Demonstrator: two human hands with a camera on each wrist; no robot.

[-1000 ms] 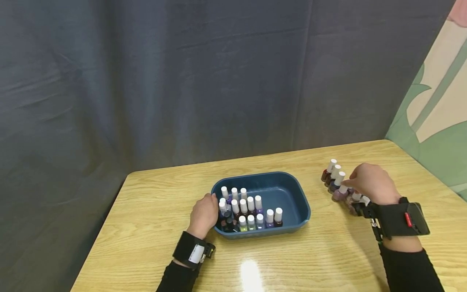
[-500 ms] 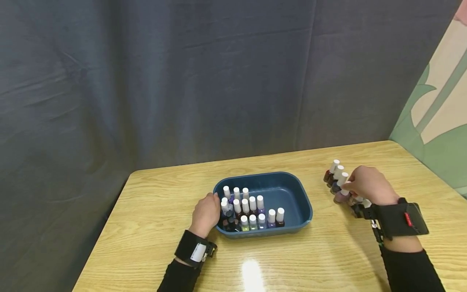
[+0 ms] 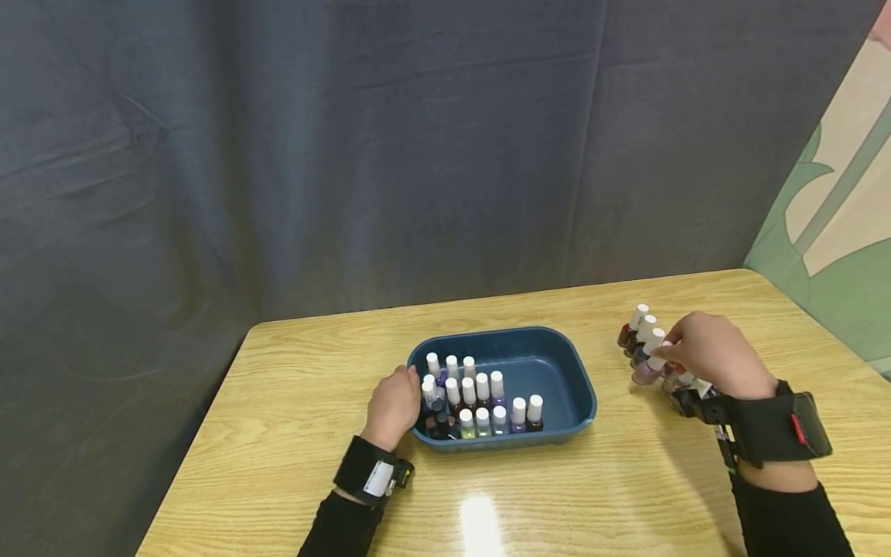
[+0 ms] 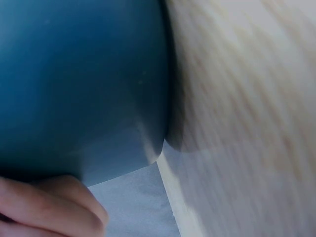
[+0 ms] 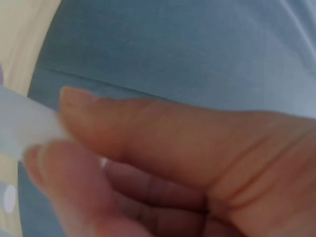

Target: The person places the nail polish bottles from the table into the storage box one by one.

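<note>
My left hand [image 3: 391, 408] grips the left rim of a dark blue plastic bin [image 3: 553, 379]. In the left wrist view, its curled fingers [image 4: 54, 207] lie against the bin's wall. Inside the bin, white-capped nail polish bottles [image 3: 482, 391] stand in rows on the left and along the front; a few dark-capped ones sit in the near left corner. At the right, my right hand [image 3: 720, 356] pinches the white cap [image 5: 27, 121] of a mauve nail polish bottle [image 3: 646, 374], which leans. Its thumb and a fingertip meet on the cap in the right wrist view.
Behind the pinched bottle, further nail polish bottles [image 3: 638, 329] stand in a slanting line. More lie partly hidden under my right wrist. The wooden table [image 3: 292, 387] ends at a dark grey curtain [image 3: 418, 155], with a patterned fabric [image 3: 842, 232] at the right.
My right hand has drawn the mauve bottle slightly left and up, and the bottle leans more. The right wrist has turned a little. My left hand keeps its hold on the bin.
</note>
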